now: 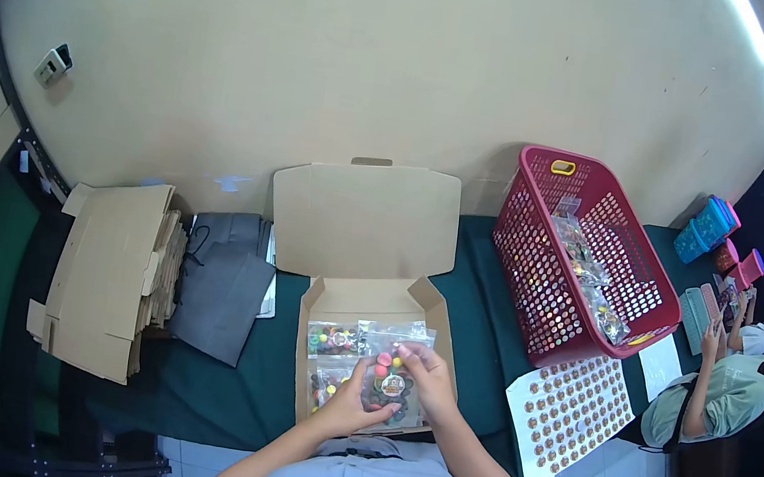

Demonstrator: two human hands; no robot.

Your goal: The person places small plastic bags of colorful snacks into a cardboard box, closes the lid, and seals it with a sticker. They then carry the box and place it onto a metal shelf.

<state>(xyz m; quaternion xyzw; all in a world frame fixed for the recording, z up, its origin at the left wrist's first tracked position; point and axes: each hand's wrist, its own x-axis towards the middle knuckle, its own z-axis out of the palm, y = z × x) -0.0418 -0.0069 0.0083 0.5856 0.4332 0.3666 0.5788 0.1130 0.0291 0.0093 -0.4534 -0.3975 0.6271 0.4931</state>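
Both hands are over an open cardboard box point(369, 172) whose lid stands up against the wall. My left hand point(347, 409) holds the lower left edge of a clear plastic bag point(387, 415) with colourful round pieces and a round label. My right hand point(426, 383) grips the same bag at its upper right, thumb and fingers closed on it. Beside it in the box lie another clear bag of coloured pieces point(334, 338) at the upper left and one more, partly hidden by my left hand.
A red basket point(537, 262) holding several bags stands at the right, near a sheet of round stickers point(563, 414). Flattened cardboard boxes point(105, 271) and dark bags point(222, 284) lie left. Another person point(725, 389) sits far right.
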